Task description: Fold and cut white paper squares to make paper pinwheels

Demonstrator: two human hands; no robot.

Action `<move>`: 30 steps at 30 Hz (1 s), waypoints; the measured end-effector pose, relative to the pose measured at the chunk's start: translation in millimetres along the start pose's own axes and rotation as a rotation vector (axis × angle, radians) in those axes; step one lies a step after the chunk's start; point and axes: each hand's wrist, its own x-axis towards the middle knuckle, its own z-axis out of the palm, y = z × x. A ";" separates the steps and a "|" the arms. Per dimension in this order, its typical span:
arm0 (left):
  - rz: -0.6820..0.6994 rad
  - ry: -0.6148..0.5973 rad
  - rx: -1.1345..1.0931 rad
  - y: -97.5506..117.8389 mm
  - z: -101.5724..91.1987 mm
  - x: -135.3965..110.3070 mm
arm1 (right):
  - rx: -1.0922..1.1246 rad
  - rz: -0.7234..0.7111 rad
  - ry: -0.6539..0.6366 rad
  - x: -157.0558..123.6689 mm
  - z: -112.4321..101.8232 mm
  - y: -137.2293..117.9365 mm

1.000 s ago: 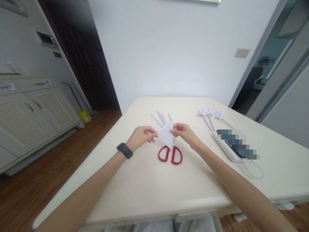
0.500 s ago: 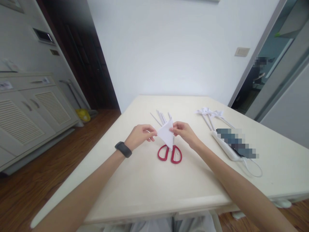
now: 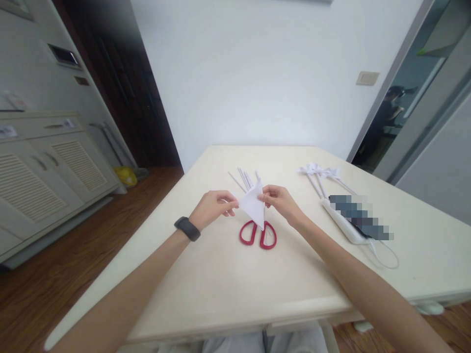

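A folded piece of white paper [image 3: 253,203], roughly triangular, is held up above the table between my two hands. My left hand [image 3: 218,203], with a dark band on the wrist, pinches its left corner. On the other side, the thumb and fingers of my right hand [image 3: 275,197] grip the paper's right edge. Below the paper lie scissors with red handles [image 3: 268,236]; the paper hides most of their blades. Several thin white paper sticks [image 3: 243,177] lie behind the paper, their near ends covered by it.
White paper flowers on stems [image 3: 319,170] lie at the table's right, beside a white device [image 3: 344,223] with a cord and a blurred dark object on it. The cream table [image 3: 206,284] meets a white wall behind. A person [image 3: 382,115] is visible through the doorway at right.
Almost nothing differs. Both hands keep their hold on the paper, and the whole view has shifted very slightly.
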 end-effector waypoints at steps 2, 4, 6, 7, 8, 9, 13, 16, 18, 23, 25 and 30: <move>-0.006 0.000 -0.005 -0.3 0.1 0.1 | -0.004 0.004 0.000 -0.1 -0.3 0.1; -0.006 0.002 -0.008 -0.7 0.2 0.1 | -0.008 0.006 0.005 0.1 -0.8 0.3; 0.000 -0.001 -0.010 -0.9 0.3 0.0 | -0.013 0.004 0.015 0.5 -1.3 0.5; 0.003 -0.005 -0.010 -0.9 0.3 -0.1 | -0.014 0.003 0.020 0.7 -1.4 0.6; 0.002 -0.009 -0.009 -0.7 0.4 -0.2 | -0.015 0.003 0.024 0.8 -1.5 0.7; 0.001 -0.012 -0.009 -0.5 0.5 -0.3 | -0.015 0.003 0.025 0.8 -1.6 0.8; -0.005 -0.003 0.000 0.6 0.8 -0.2 | -0.012 0.000 0.030 0.8 -1.4 1.7; -0.003 -0.009 -0.005 1.1 0.7 -0.1 | -0.012 -0.011 0.042 1.0 -1.0 2.3; -0.002 -0.016 -0.010 0.8 0.6 0.0 | -0.012 -0.021 0.045 1.4 -0.9 3.1; 0.012 -0.016 -0.006 -1.0 0.5 0.2 | -0.010 -0.057 0.048 2.0 -1.4 6.0; 0.018 -0.016 -0.006 -1.1 0.4 0.3 | -0.010 -0.070 0.047 1.7 -1.9 6.7; 0.011 -0.014 0.001 0.0 0.4 0.2 | -0.015 -0.064 0.037 0.2 -2.5 5.1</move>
